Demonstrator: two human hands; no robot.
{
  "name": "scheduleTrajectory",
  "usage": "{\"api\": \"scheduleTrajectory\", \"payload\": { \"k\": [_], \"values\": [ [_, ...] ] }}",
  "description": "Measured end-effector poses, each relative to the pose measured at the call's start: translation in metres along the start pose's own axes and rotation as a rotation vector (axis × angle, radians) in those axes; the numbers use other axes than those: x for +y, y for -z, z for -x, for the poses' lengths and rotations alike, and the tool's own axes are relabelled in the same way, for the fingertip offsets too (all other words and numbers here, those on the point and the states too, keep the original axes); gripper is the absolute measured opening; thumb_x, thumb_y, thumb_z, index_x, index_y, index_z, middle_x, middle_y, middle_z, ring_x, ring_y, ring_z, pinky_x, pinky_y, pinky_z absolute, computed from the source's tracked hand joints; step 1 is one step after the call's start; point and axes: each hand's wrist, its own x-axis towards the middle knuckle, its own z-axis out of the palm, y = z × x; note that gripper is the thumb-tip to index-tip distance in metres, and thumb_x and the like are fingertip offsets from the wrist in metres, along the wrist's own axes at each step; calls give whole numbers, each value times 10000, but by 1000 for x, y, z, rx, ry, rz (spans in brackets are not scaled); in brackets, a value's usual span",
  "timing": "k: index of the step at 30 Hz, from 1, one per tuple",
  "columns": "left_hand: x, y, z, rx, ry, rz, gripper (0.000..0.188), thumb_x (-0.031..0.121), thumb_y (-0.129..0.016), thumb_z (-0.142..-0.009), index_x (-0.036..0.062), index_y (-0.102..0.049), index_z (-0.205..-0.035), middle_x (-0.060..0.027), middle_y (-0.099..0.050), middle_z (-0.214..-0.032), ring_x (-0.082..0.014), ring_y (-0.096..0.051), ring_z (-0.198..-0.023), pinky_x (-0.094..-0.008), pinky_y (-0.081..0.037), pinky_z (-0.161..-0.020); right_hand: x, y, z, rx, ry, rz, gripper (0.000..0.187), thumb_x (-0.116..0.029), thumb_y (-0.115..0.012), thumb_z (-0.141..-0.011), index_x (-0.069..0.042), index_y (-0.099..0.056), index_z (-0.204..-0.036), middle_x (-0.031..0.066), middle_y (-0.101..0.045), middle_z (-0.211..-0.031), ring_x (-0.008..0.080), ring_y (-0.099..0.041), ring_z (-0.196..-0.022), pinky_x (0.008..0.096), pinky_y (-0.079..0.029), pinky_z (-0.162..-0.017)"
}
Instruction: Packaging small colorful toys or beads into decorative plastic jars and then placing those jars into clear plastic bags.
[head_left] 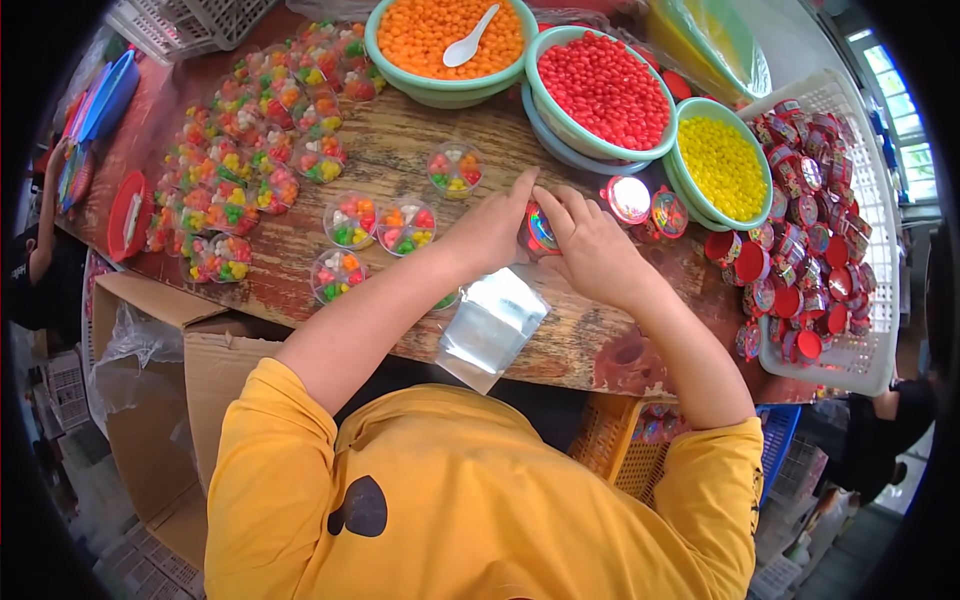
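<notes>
Both hands meet over the worn wooden table [590, 360]. My left hand [500, 222] and my right hand [592, 245] close round a small round tub [541, 230] with a shiny blue and red printed top. Fingers hide most of the tub. Just below the hands lies a stack of clear plastic film [492, 325]. Left of my left hand stand clear divided cups of coloured candy, one cup [406, 226] close to the forearm and another cup [455, 169] farther off. Right of my right hand are a shiny-lidded tub [628, 199] and a red-rimmed tub [667, 213].
Many filled candy cups [240, 165] crowd the left. Bowls of orange [447, 95], red [604, 150] and yellow candy [680, 185] stand along the back; a white spoon [470, 36] rests in the orange. At right is a white basket [880, 345] of red tubs. An open cardboard box [235, 385] stands at lower left.
</notes>
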Motion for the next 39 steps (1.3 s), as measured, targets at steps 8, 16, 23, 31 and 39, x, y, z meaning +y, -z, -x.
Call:
{"api": "scheduleTrajectory", "payload": {
  "k": [8,16,23,31,39],
  "values": [
    [25,20,-5,-30,42,-42,847,106,-771,-775,4,-295,-1469,-287,-653,-1118,-449,-627,-1065,-508,-508,-897,-10,-7,-6,-37,-161,154,820,-209,-788,-763,-14,-388,-1452,213,-467,-1398,367,-492,-1277,455,-410,-1027],
    [-17,67,5,276,166,-771,826,264,-864,-686,24,-482,-1379,-195,-630,-1174,-360,-546,-1198,-504,-382,-1053,8,6,43,684,-121,275,614,-229,-811,-742,-29,-583,-1276,157,-551,-1338,353,-522,-1219,492,-395,-1033],
    [41,52,19,108,-29,-579,620,194,-800,-663,34,-578,-1219,-146,-679,-1032,-385,-614,-1039,-517,-417,-973,162,6,170,673,-738,363,573,-141,-789,-771,7,-579,-1282,225,-590,-1250,401,-596,-1114,452,-508,-940],
    [53,-54,22,57,-322,-217,802,143,-808,-711,28,-418,-1402,-206,-605,-1230,-415,-596,-1091,-467,-480,-965,86,-9,148,512,-506,208,595,-75,-749,-731,-21,-562,-1293,202,-549,-1279,380,-520,-1205,435,-441,-1020],
    [37,-71,28,58,-64,171,972,63,-813,-724,9,-244,-1511,-219,-587,-1294,-416,-538,-1216,-461,-456,-1020,7,20,99,163,-236,-217,706,-124,-788,-750,8,-470,-1367,246,-513,-1361,406,-513,-1255,438,-432,-1071]
  ]
}}
